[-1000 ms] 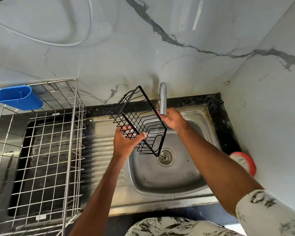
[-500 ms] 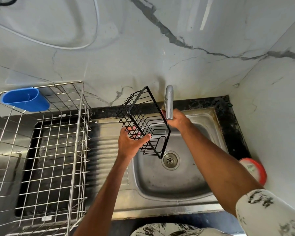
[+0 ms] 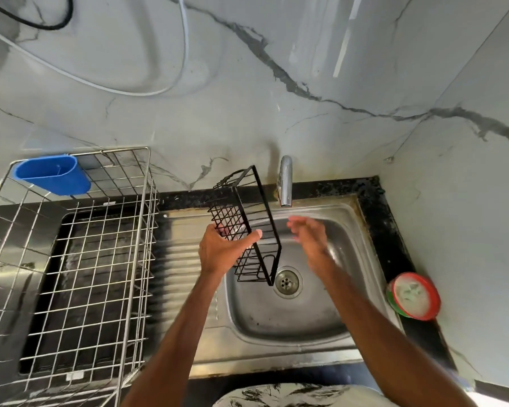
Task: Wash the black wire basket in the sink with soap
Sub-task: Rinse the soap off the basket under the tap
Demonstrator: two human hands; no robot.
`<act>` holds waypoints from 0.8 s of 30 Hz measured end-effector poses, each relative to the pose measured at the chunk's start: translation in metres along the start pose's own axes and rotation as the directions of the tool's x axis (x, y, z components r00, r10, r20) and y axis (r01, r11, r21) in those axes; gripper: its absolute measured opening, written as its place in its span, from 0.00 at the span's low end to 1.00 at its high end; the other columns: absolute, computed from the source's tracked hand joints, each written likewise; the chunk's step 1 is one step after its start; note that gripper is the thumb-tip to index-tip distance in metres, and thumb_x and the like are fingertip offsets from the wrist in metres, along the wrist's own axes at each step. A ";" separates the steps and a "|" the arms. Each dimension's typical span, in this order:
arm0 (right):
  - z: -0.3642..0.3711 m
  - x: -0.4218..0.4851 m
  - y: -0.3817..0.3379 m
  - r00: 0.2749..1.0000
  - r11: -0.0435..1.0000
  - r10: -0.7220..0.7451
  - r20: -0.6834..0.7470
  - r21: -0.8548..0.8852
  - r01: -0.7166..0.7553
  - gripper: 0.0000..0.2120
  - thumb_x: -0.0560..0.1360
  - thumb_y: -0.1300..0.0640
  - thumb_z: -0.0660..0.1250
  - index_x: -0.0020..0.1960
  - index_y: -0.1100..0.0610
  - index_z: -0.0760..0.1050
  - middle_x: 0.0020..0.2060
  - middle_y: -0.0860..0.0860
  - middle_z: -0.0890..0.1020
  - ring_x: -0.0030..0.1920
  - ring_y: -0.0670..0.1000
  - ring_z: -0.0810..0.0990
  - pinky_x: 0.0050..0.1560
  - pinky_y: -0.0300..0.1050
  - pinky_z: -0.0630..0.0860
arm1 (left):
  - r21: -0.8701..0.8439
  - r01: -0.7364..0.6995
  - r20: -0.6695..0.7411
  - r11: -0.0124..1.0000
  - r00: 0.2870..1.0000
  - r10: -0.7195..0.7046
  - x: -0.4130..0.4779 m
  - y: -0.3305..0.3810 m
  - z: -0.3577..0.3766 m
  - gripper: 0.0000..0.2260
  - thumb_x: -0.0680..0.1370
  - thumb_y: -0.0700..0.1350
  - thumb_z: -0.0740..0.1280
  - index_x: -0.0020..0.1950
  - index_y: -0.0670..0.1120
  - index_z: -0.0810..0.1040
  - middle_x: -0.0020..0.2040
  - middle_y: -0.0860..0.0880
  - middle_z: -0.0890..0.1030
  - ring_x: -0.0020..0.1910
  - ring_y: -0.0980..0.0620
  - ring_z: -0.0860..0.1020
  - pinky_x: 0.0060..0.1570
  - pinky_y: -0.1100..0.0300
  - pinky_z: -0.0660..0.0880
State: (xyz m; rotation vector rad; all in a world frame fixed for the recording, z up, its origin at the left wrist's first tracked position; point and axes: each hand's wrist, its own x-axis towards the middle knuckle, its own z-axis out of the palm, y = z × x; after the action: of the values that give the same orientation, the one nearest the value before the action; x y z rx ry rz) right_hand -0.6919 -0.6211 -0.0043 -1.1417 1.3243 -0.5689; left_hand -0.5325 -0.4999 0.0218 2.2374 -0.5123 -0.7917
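Note:
My left hand (image 3: pixel 222 249) grips the black wire basket (image 3: pixel 244 218) by its side and holds it tilted on edge above the steel sink (image 3: pixel 294 318). The basket's lower corner hangs just left of the drain (image 3: pixel 288 282). My right hand (image 3: pixel 309 236) is blurred, fingers straight, in the air just right of the basket and below the tap spout (image 3: pixel 285 183). It holds nothing. No water stream is visible from the tap.
A red-rimmed round tub of dish soap (image 3: pixel 413 295) sits on the black counter at the sink's right. A large steel wire drying rack (image 3: pixel 80 259) with a blue plastic holder (image 3: pixel 53 174) stands on the left, over the drainboard. Marble walls close the back and right.
My right hand has left the tap base and dropped down beside the basket, fingers now straight. The left hand keeps holding the basket, which has turned more upright.

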 end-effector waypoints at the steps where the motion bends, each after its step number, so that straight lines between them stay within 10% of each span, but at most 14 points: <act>1: -0.004 -0.025 0.002 0.992 0.996 -0.070 0.103 -0.040 0.074 0.05 0.80 0.57 0.68 0.52 0.53 0.83 0.53 0.51 0.86 0.57 0.54 0.83 0.54 0.45 0.81 | 0.021 0.015 -0.009 1.000 1.000 -0.015 -0.006 0.002 -0.001 0.37 0.59 0.72 0.80 0.49 0.46 0.72 0.45 0.54 0.78 0.44 0.51 0.78 0.43 0.56 0.75; 4: -0.002 -0.088 -0.004 0.888 0.966 -0.152 0.435 -0.124 0.226 0.09 0.83 0.49 0.62 0.59 0.46 0.79 0.51 0.35 0.83 0.54 0.34 0.81 0.48 0.30 0.76 | 0.077 -0.019 -0.014 0.997 1.000 0.020 -0.023 0.004 -0.003 0.37 0.56 0.82 0.72 0.38 0.48 0.74 0.29 0.55 0.75 0.28 0.55 0.73 0.29 0.60 0.66; 6: 0.008 -0.102 0.000 0.883 0.876 -0.238 0.406 -0.302 0.375 0.10 0.81 0.46 0.65 0.61 0.46 0.75 0.49 0.36 0.81 0.48 0.30 0.78 0.47 0.33 0.77 | 0.065 -0.046 0.001 0.997 0.999 0.046 -0.037 0.007 -0.004 0.31 0.64 0.78 0.72 0.30 0.49 0.74 0.22 0.55 0.74 0.24 0.56 0.73 0.28 0.61 0.66; 11: 0.022 -0.121 0.013 0.952 0.735 -0.262 0.160 -0.606 0.305 0.62 0.61 0.32 0.76 0.80 0.59 0.47 0.74 0.59 0.67 0.73 0.59 0.69 0.70 0.55 0.73 | -0.083 -0.070 0.108 0.994 0.991 0.078 -0.064 0.022 -0.006 0.25 0.81 0.61 0.68 0.30 0.47 0.71 0.27 0.49 0.72 0.32 0.49 0.75 0.35 0.53 0.73; 16: 0.023 -0.124 0.016 0.949 0.753 -0.315 -0.004 -0.609 0.248 0.68 0.57 0.41 0.83 0.79 0.59 0.41 0.72 0.61 0.66 0.73 0.60 0.68 0.72 0.55 0.70 | 0.016 -0.153 0.253 0.988 0.957 0.144 -0.096 0.044 -0.014 0.25 0.83 0.52 0.67 0.28 0.48 0.64 0.18 0.55 0.61 0.27 0.51 0.64 0.37 0.57 0.72; 19: 0.017 -0.132 0.011 0.928 0.789 -0.373 -0.024 -0.535 0.303 0.61 0.58 0.44 0.83 0.77 0.62 0.50 0.67 0.57 0.70 0.65 0.56 0.75 0.62 0.54 0.77 | 0.071 -0.268 0.298 0.961 0.925 0.236 -0.113 0.049 -0.027 0.21 0.84 0.51 0.65 0.32 0.50 0.67 0.28 0.53 0.66 0.29 0.54 0.65 0.33 0.59 0.62; 24: 0.005 -0.145 -0.002 0.866 0.740 -0.500 0.001 -0.519 0.428 0.59 0.58 0.41 0.82 0.76 0.62 0.53 0.67 0.60 0.71 0.65 0.59 0.74 0.62 0.53 0.77 | -0.002 -0.446 0.335 0.895 0.843 0.421 -0.127 0.042 -0.064 0.13 0.84 0.53 0.67 0.60 0.45 0.85 0.58 0.44 0.86 0.49 0.46 0.87 0.53 0.47 0.84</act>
State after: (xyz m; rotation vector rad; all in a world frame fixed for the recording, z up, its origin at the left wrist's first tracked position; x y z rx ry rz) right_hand -0.7186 -0.4948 0.0626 -1.9387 1.3463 -0.6921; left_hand -0.5886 -0.4274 0.1377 1.9442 -1.1827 -0.9108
